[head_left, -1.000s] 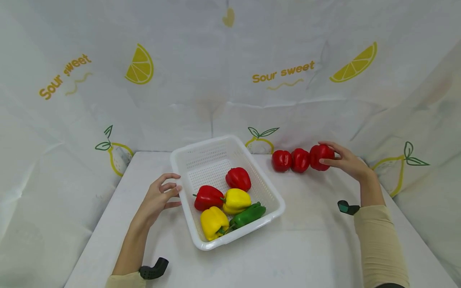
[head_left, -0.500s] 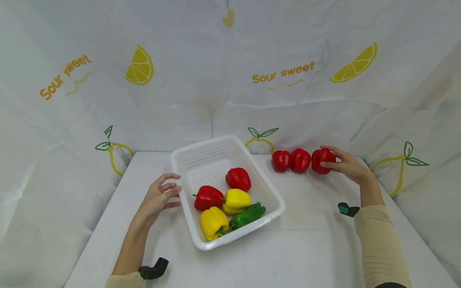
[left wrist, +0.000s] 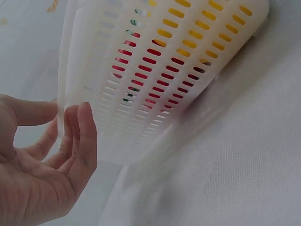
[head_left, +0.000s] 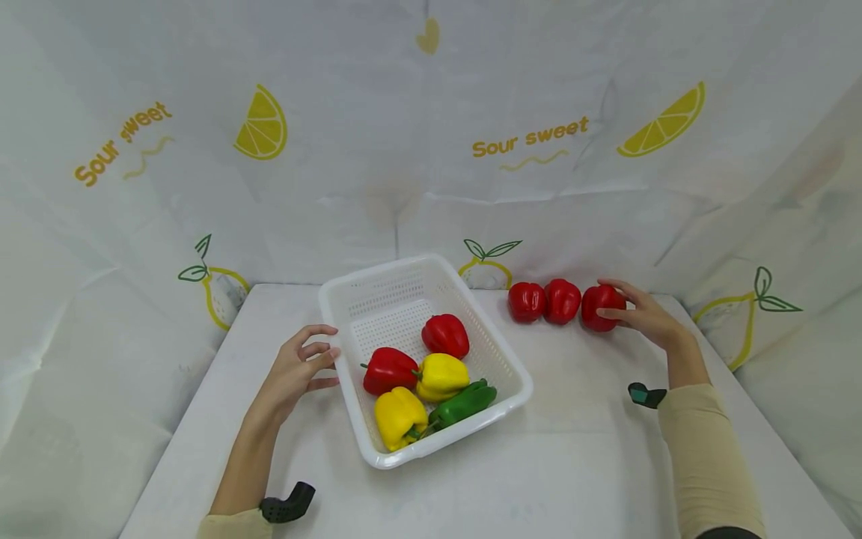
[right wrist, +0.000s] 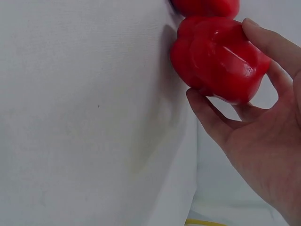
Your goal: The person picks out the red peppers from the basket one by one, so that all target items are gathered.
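Observation:
At the right end of a row, my right hand (head_left: 646, 316) holds a red bell pepper (head_left: 598, 308), thumb and fingers spread around its sides. In the right wrist view the same bell pepper (right wrist: 218, 59) sits between the fingertips, close to another red one (right wrist: 207, 6). Two more red bell peppers (head_left: 527, 302) (head_left: 562, 301) stand left of it. My left hand (head_left: 289, 378) is at the left rim of a white plastic basket (head_left: 512, 367), its bent fingers on the edge. From the left wrist, the hand (left wrist: 51, 160) grips that rim beside the slotted wall (left wrist: 136, 106).
Inside the basket lie two red bell peppers (head_left: 390, 370) (head_left: 446, 335), two yellow ones (head_left: 441, 376) (head_left: 400, 418) and a green pepper (head_left: 465, 403). A white cloth with lemon prints (head_left: 431, 150) hangs behind the white table (head_left: 552, 479).
My right hand and its red bell pepper have shifted slightly toward me; a small gap to the neighbouring pepper widened, then narrowed. The left hand and basket stay put.

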The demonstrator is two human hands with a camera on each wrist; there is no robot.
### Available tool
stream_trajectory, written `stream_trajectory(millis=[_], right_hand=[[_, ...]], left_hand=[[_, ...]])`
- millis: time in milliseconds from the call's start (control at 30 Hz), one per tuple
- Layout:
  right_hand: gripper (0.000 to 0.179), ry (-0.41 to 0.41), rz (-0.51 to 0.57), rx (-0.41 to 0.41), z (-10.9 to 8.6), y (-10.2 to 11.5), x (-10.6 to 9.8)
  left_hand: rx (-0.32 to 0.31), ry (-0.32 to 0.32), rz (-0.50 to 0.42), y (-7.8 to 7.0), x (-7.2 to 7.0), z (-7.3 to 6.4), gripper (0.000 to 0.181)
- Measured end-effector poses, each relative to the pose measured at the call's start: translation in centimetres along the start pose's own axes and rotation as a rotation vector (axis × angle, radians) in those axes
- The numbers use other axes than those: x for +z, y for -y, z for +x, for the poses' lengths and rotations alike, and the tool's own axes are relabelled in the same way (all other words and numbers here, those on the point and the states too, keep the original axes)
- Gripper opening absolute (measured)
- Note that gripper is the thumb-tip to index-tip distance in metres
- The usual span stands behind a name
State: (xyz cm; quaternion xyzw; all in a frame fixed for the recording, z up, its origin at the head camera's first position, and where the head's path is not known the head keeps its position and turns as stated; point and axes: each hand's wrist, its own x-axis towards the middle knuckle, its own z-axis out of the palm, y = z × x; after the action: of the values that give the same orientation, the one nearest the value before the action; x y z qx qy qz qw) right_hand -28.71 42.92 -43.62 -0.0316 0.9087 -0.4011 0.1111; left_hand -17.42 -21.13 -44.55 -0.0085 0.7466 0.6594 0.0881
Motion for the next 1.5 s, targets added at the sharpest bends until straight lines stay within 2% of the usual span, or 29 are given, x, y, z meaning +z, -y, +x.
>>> stream_trajectory(millis=[733,1500], right_hand=[[0.092,-0.01,0.002,0.016,1.1,-0.7,0.7],[0.09,-0.002,-0.019,0.034,1.2,0.0,1.4]], left_hand=[[0.0,-0.017,0.019,-0.1,0.2,0.0,0.052],[-0.004,-0.023,0.016,-0.1,0.2,0.0,0.051]])
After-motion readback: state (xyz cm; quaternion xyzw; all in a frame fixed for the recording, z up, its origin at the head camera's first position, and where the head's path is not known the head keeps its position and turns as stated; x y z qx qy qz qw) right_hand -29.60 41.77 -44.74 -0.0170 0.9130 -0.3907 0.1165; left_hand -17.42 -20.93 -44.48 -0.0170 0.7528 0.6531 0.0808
